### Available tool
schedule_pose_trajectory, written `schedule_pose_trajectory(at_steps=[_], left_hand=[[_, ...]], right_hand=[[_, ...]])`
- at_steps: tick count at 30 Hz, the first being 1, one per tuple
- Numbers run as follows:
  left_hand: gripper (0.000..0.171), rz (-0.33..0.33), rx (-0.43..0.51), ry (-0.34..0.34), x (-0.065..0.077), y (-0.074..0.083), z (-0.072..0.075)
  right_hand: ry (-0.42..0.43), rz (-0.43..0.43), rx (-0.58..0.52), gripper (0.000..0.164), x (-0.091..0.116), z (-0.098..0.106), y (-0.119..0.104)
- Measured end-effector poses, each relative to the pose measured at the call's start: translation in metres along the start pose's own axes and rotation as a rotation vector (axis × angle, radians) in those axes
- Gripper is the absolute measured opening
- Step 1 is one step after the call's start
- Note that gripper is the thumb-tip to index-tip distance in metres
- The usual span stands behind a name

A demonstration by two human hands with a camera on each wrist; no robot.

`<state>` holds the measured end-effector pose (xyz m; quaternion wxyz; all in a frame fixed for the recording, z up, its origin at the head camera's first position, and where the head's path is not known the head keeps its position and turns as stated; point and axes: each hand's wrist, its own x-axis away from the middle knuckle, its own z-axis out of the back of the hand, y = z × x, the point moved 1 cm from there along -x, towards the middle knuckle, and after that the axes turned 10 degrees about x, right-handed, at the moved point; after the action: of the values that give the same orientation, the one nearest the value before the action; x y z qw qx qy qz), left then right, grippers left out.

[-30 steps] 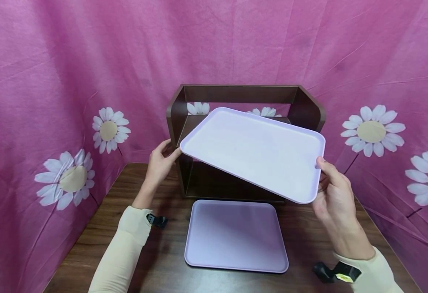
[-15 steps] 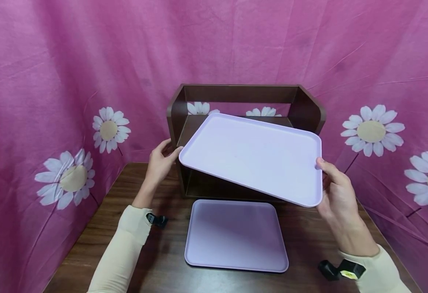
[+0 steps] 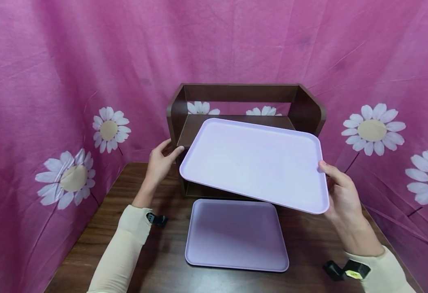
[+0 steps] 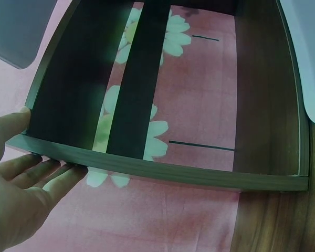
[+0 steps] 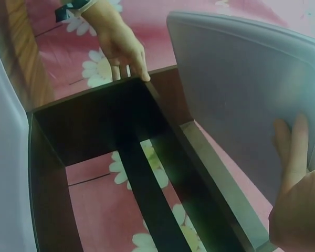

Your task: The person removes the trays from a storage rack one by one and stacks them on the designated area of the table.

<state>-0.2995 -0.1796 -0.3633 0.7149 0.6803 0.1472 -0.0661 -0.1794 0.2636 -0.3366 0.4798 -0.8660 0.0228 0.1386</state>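
My right hand [image 3: 345,199] grips a pale lilac tray [image 3: 252,162] by its right short edge, thumb on the rim and fingers underneath. Tilted, with its right end lower, the tray hangs in front of a dark brown two-level shelf [image 3: 239,92] and hides much of its middle. The right wrist view shows two of those fingers [image 5: 299,147] spread against the tray's underside. At the shelf's left side panel, my left hand [image 3: 159,162] holds on, thumb at the front edge and fingers along the outer face. A second lilac tray [image 3: 237,236] lies flat on the table before the shelf.
The shelf stands at the back of a wood-grain table [image 3: 107,228]. Close behind and to both sides hangs a pink curtain [image 3: 137,49] with large white daisies. Through the shelf's open back, the curtain shows in the left wrist view.
The tray in my right hand has come down and slightly nearer, baring more of the upper shelf board; its left corner has moved away from my left thumb. My left hand keeps its place.
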Motion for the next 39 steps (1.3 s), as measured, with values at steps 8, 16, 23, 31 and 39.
schedule_pose_trajectory(at_steps=[8,16,23,31,39], left_hand=[[0.058,-0.014,-0.018,-0.007,0.000,-0.001,0.000],[0.053,-0.020,-0.016,-0.005,0.000,-0.001,0.000],[0.055,-0.015,-0.034,0.006,0.000,0.000,0.000],[0.058,-0.007,-0.036,0.005,-0.001,0.000,0.001],[0.059,0.004,-0.026,-0.003,-0.001,0.001,0.000]], right_hand=[[-0.040,-0.014,0.019,0.054,0.005,0.008,0.003],[-0.065,-0.026,0.040,0.056,0.008,0.015,0.009],[0.000,-0.052,0.132,0.055,0.013,0.020,0.018],[0.010,-0.076,0.148,0.056,0.017,0.025,0.027],[-0.031,-0.109,0.153,0.058,0.021,0.032,0.036]])
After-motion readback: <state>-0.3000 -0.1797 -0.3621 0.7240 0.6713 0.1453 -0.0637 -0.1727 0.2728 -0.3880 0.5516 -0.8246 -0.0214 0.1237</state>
